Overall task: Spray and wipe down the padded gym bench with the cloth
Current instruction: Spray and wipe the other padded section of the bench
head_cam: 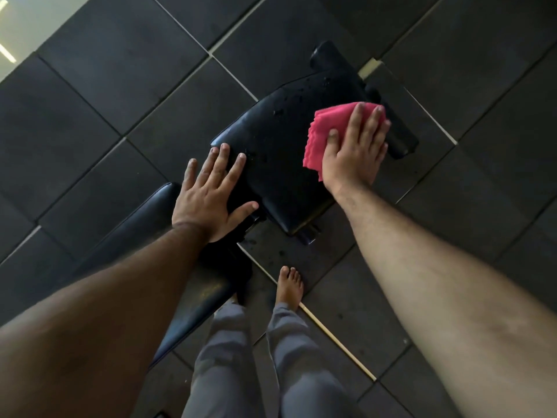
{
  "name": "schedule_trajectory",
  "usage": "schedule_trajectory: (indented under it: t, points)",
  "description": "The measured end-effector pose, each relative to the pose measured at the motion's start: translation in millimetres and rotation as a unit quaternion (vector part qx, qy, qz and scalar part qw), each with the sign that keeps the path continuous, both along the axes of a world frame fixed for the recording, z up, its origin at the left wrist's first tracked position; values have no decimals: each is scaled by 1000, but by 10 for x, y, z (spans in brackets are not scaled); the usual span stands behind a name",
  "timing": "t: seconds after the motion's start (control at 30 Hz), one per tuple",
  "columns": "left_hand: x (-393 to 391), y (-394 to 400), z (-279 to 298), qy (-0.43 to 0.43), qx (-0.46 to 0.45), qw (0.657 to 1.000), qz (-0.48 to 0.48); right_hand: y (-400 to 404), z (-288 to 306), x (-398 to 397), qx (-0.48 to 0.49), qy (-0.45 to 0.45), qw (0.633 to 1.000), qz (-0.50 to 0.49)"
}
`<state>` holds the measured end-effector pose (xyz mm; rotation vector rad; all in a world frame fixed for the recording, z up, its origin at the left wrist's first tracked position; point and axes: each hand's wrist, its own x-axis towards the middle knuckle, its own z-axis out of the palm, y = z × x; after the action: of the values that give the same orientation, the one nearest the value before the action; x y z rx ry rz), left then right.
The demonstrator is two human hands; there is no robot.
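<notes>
The pink cloth [324, 137] lies folded under the right hand [354, 155], sticking out at nine o'clock of its fingers [358, 119], on the bench [280, 164] pad's right side. The right fingers lie flat and nearly together, pressing the cloth down. The left hand [208, 197] rests open at the pad's seven o'clock corner, fingers spread wide, holding nothing. Droplets [289, 104] sit at twelve o'clock.

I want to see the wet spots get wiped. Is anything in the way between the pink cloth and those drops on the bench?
Nothing visible. The cloth lies flat under the right hand on the bench, with bare pad between it and the drops. The left hand rests at the near corner, off that path.
</notes>
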<state>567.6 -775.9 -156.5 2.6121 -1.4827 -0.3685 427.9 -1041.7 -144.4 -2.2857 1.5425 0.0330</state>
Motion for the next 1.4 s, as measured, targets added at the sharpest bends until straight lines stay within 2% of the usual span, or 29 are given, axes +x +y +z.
schedule_trajectory:
  t: [0.13, 0.23, 0.3, 0.43, 0.53, 0.7, 0.8, 0.93, 1.1, 1.23, 1.4]
  points:
    - [16, 7, -31, 4, 2, 1000, -1, 732, 40, -158, -1, -9, 1000, -17]
    - [30, 11, -47, 1, 4, 1000, -4, 1443, 59, -265, 37, -34, 998, -38]
    - [45, 23, -62, -2, 1, 1000, -5, 1554, 48, -229, 60, -38, 996, -58]
    - [78, 0, -90, -10, -4, 1000, -13, 966, 53, -23, 25, -57, 992, -111]
    - [70, 2, -102, -11, 2, 1000, -14, 313, 63, 136, 13, -22, 992, -123]
    - [72, -24, -120, -15, 2, 1000, -17, -757, 135, 534, 31, 41, 998, -25]
    - [53, -8, -106, -13, 12, 1000, -18, -602, 109, 545, -4, 69, 997, 29]
    - [35, -17, -68, -8, 18, 1000, -16, 232, 79, 67, -66, 39, 989, 128]
    - [39, -28, -57, -8, 15, 1000, -14, 1384, -24, -590, -17, 27, 990, 134]
    - [53, -11, -69, -6, 10, 1000, -14, 1096, 32, -308, 3, 20, 996, 88]
    - [67, 6, -107, -7, -2, 1000, -15, -64, 110, 566, -27, 65, 995, 68]
